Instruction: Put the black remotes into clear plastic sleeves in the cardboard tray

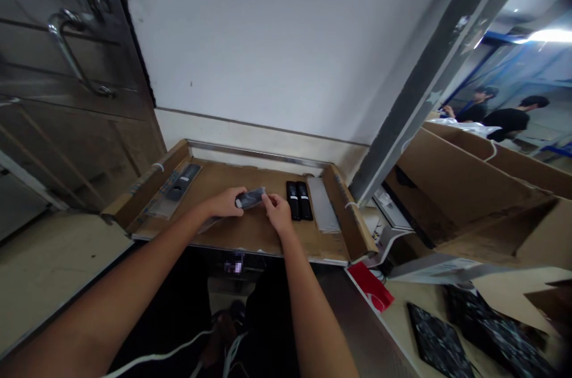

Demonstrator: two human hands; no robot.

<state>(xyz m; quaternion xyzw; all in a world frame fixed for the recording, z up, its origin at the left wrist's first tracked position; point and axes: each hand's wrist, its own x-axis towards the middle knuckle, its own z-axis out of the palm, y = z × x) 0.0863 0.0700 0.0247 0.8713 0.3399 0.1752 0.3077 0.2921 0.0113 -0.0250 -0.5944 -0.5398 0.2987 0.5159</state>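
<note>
Above the middle of a cardboard-lined tabletop, a dark remote-like device in a clear plastic bag is held between my hands. My left hand is closed around its left end. At its right end, the fingers of my right hand pinch the bag. Just right of my right hand lie two black remote-like devices, side by side, each with a small white label. Beside them is a flat stack of clear plastic bags. Toward the left edge, another bagged dark device rests on clear plastic.
Folded cardboard walls border the table's sides, and a white wall rises behind. A metal door stands at left. Large open cardboard boxes are at right, near a red item. Two people are in the background.
</note>
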